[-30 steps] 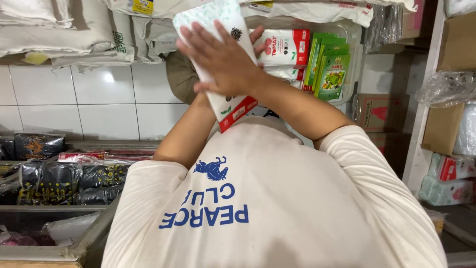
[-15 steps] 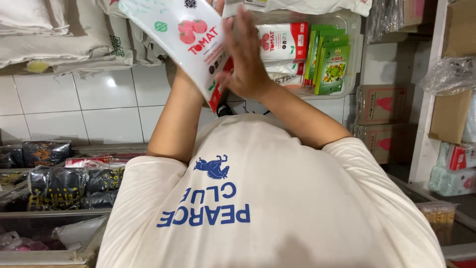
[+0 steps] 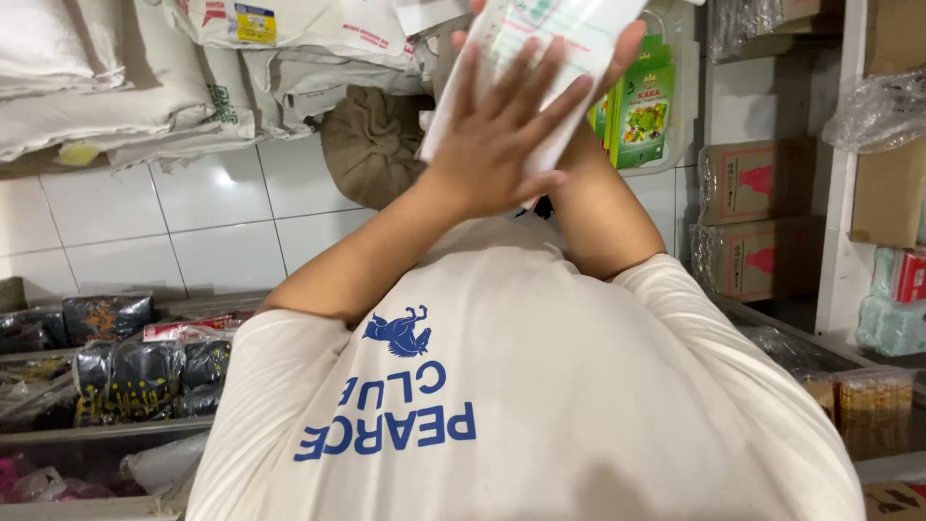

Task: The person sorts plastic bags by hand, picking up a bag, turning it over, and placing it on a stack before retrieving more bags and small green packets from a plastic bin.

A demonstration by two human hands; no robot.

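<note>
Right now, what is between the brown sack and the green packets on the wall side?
In the head view, the white packet, pressed flat by the left hand, lies between the brown sack and the green packets.

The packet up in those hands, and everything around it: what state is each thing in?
White packet: raised overhead, held between both hands.
Left hand: flat on the packet, fingers spread.
Right hand: behind the packet, only fingertips showing.
Brown sack: slumped against the tiled wall.
White sacks: stacked, lying flat.
Green packets: upright in a clear tub.
Cardboard boxes: stacked, wrapped in clear film.
</note>
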